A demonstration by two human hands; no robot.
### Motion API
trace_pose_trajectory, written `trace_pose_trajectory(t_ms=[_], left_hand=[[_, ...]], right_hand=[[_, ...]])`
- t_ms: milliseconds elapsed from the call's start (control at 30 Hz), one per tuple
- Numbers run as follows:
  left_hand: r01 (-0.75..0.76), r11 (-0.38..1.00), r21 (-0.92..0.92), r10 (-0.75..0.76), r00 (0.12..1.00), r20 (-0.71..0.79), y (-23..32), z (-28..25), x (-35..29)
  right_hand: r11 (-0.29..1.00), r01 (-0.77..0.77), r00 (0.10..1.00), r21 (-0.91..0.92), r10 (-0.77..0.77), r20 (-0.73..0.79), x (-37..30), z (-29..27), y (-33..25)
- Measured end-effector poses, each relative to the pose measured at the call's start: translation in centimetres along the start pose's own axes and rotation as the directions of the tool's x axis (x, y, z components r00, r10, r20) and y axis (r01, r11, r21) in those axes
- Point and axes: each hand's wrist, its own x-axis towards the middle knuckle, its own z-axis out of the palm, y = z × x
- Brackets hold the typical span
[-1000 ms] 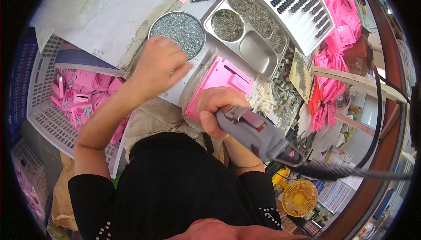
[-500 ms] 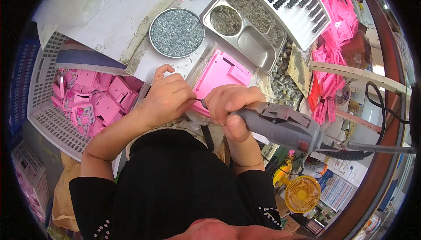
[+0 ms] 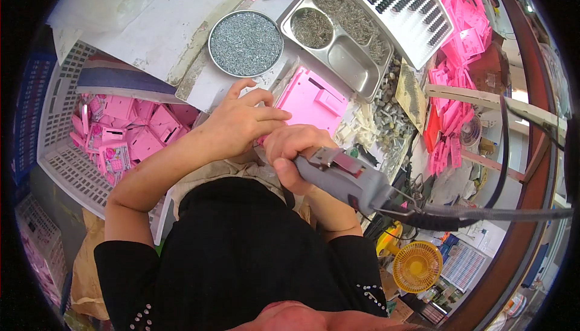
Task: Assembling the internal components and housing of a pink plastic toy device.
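Observation:
A pink plastic housing (image 3: 303,103) with a dark slot and a raised block lies tilted on the bench in front of me. My left hand (image 3: 246,118) is at its near left edge, fingers apart and fingertips at the plastic; I see nothing held in it. My right hand (image 3: 294,151) is wrapped round a grey electric screwdriver (image 3: 345,181), its body lying to the right and its tip hidden behind my fingers. Past the housing stand a round dish of small screws (image 3: 246,43) and a metal compartment tray (image 3: 353,59) with small springs.
To the left, a white basket (image 3: 63,104) holds pink housings (image 3: 145,134). Far right are a white rack (image 3: 402,10) of black parts and a heap of pink pieces (image 3: 465,35). Loose metal parts (image 3: 389,101) lie right of the housing. The screwdriver's cable (image 3: 501,213) runs off right.
My right hand and the screwdriver have moved left and a little toward me. The left hand has shifted slightly right, its fingers spreading from a pinch.

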Motion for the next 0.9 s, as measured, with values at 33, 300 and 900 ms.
trace_pose_trajectory(t_ms=[33,300,900], left_hand=[[0.011,1.000,-0.007,-0.011,1.000,-0.004,0.1,0.0,0.0],[0.001,1.000,-0.014,-0.001,1.000,-0.010,0.5,0.0,0.6],[-0.158,0.987,-0.034,0.161,0.982,0.104,4.6,2.8,5.2]], right_hand=[[1.000,-0.010,1.000,-0.007,0.010,-0.001,-0.2,-0.1,0.2],[0.996,-0.081,0.997,-0.028,0.080,-0.014,-0.3,-1.1,0.8],[0.998,-0.001,0.900,0.061,0.028,-0.435,-9.2,-9.6,-2.2]])
